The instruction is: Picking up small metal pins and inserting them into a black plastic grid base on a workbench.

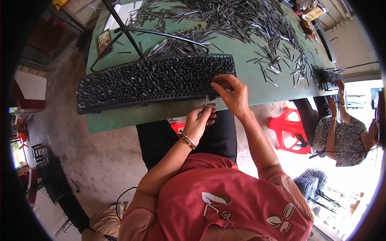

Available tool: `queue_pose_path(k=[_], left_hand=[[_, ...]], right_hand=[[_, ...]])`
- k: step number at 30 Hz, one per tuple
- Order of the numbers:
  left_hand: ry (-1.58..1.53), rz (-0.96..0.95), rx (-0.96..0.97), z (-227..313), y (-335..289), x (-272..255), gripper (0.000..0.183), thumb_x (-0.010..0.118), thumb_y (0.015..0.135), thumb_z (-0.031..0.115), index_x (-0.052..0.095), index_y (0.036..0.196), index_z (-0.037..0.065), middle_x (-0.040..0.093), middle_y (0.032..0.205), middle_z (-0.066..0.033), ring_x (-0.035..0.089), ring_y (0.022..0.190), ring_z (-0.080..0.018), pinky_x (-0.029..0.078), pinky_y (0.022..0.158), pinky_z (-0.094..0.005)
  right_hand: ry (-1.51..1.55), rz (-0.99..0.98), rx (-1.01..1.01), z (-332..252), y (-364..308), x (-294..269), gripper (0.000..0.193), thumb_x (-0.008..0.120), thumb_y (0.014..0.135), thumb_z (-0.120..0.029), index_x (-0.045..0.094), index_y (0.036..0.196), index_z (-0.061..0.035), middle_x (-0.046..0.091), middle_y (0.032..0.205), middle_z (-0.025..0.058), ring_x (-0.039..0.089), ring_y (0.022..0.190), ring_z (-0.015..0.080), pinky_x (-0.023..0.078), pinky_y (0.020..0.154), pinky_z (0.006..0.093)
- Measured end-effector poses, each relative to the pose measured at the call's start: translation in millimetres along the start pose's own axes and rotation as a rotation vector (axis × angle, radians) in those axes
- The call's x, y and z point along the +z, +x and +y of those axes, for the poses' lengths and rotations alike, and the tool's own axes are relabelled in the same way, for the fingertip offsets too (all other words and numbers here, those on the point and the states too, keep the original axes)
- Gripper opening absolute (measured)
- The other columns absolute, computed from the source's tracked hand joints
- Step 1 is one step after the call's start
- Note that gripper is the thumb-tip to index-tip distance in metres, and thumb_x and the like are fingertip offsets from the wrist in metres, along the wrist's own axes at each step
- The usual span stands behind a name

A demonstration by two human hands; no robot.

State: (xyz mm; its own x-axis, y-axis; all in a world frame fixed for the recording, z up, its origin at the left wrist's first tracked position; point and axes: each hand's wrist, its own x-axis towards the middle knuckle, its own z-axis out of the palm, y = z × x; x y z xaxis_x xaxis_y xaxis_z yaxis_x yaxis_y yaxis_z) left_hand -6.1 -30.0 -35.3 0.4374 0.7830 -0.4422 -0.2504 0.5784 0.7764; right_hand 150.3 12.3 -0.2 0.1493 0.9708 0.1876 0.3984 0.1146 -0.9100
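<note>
A long black perforated panel [152,78], its holes packed with short dark strips, lies along the near edge of the green table. Below the panel's right end, my left hand [199,122] pinches a thin grey strip [206,101] that points up toward the panel's front rim. My right hand [233,95] is at the panel's right end, thumb and fingertips closed together against its surface. Whatever sits between those right fingertips is too small or hidden to make out.
Loose dark strips [229,18] are heaped across the green table [257,90]. A black metal frame [124,30] rises behind the panel's left part, near a phone-like object [104,41]. At right, a co-worker [339,136] handles another panel beside a red stool [289,130].
</note>
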Motion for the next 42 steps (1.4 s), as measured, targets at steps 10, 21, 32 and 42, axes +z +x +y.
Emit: queue_pose_path(k=[10,21,32,42], left_hand=[[-0.018,-0.011,0.008,-1.9,-1.3,0.0,0.033,0.053,0.095,0.028,0.060,0.114,0.002,0.062,0.100,-0.0040,0.059,0.091,-0.0116,0.051,0.079,-0.0279],[0.000,-0.023,-0.005,-0.6,-1.3,0.3,0.033,0.052,0.096,0.028,0.061,0.114,0.001,0.062,0.098,-0.0046,0.059,0.089,-0.0115,0.050,0.078,-0.0270],[0.013,-0.039,-0.020,-0.5,-0.3,2.7,0.034,0.052,0.095,0.029,0.061,0.114,0.002,0.062,0.098,-0.0048,0.059,0.089,-0.0121,0.049,0.078,-0.0268],[0.095,-0.055,0.057,-0.3,-1.2,4.3,0.034,0.050,0.097,0.029,0.060,0.114,0.001,0.062,0.099,-0.0048,0.059,0.089,-0.0120,0.049,0.077,-0.0258]], right_hand=[[0.021,0.034,0.023,1.4,-1.6,3.4,0.022,0.068,0.082,-0.003,0.063,0.103,0.0016,0.068,0.087,0.0075,0.066,0.074,0.0109,0.051,0.066,0.0238],[-0.216,0.138,-0.191,-4.5,-1.5,0.0,0.030,0.068,0.081,-0.001,0.064,0.110,-0.0020,0.065,0.085,0.0080,0.061,0.068,0.0116,0.049,0.061,0.0242],[-0.459,0.125,-0.395,10.2,-4.8,1.1,0.032,0.071,0.077,-0.006,0.065,0.109,-0.0056,0.059,0.089,0.0086,0.060,0.069,0.0205,0.049,0.060,0.0304],[-0.156,0.014,-0.183,-9.2,-12.4,-17.4,0.025,0.067,0.083,-0.011,0.066,0.107,-0.0038,0.057,0.102,0.0094,0.059,0.076,0.0182,0.048,0.062,0.0283]])
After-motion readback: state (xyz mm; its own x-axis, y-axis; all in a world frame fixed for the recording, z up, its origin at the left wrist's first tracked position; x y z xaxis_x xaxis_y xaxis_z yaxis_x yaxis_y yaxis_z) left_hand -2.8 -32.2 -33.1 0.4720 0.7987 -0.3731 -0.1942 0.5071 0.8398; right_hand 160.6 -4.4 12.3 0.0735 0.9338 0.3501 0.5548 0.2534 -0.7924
